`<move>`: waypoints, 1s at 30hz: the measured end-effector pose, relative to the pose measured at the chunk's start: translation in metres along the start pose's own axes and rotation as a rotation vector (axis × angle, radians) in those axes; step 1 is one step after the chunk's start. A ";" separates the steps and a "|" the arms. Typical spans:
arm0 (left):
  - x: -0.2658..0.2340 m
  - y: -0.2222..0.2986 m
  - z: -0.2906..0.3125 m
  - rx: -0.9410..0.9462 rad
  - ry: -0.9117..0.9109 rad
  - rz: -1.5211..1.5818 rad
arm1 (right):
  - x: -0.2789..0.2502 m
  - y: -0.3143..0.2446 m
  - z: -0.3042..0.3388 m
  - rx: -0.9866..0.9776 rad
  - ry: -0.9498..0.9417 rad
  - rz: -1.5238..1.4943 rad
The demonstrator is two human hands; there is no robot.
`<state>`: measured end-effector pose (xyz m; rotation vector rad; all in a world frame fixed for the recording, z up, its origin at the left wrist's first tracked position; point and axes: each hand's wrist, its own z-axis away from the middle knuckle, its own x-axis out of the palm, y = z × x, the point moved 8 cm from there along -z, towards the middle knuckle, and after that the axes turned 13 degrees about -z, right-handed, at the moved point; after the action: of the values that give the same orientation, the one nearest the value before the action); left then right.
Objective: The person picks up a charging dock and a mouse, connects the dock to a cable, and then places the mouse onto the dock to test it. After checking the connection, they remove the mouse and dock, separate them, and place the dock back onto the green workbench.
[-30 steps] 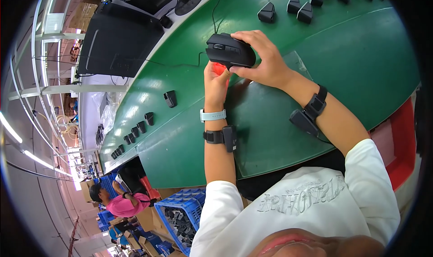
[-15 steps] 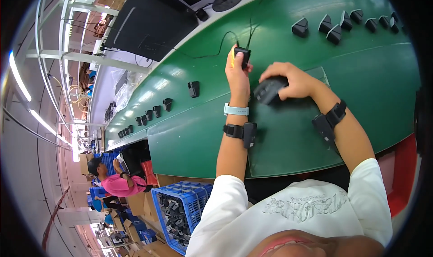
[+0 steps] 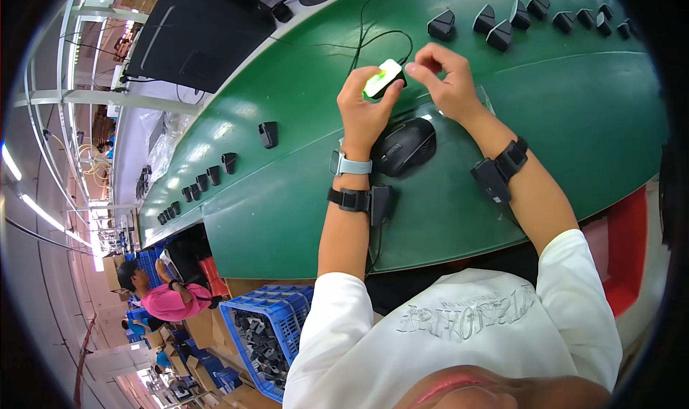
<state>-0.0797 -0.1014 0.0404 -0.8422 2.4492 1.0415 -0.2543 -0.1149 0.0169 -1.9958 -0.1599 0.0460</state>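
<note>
The small black box-shaped device (image 3: 385, 79), its face glowing green-white, is above the glossy green tabletop (image 3: 280, 215), pinched between thumb and fingers of the left hand (image 3: 364, 115). A thin black cable (image 3: 411, 44) meets its far end. Just beside, the right hand (image 3: 448, 82) has curled fingers; whether they grip anything cannot be told. A black contoured computer mouse (image 3: 406, 148) lies below.

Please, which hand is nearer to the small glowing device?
Left. The left hand grips the glowing device; the right hand is just to the right of it, near the thin black cable.
</note>
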 end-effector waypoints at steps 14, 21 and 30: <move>-0.007 0.018 -0.001 0.183 0.033 -0.081 | 0.002 -0.013 -0.001 -0.286 0.139 0.299; -0.004 0.014 -0.002 0.138 -0.001 -0.073 | 0.004 -0.008 -0.001 -0.287 0.119 0.362; -0.003 0.016 0.001 0.181 -0.002 -0.098 | 0.004 0.000 -0.002 -0.269 0.101 0.377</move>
<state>-0.0878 -0.0909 0.0501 -0.8898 2.4296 0.7734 -0.2503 -0.1160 0.0174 -2.2669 0.2914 0.1718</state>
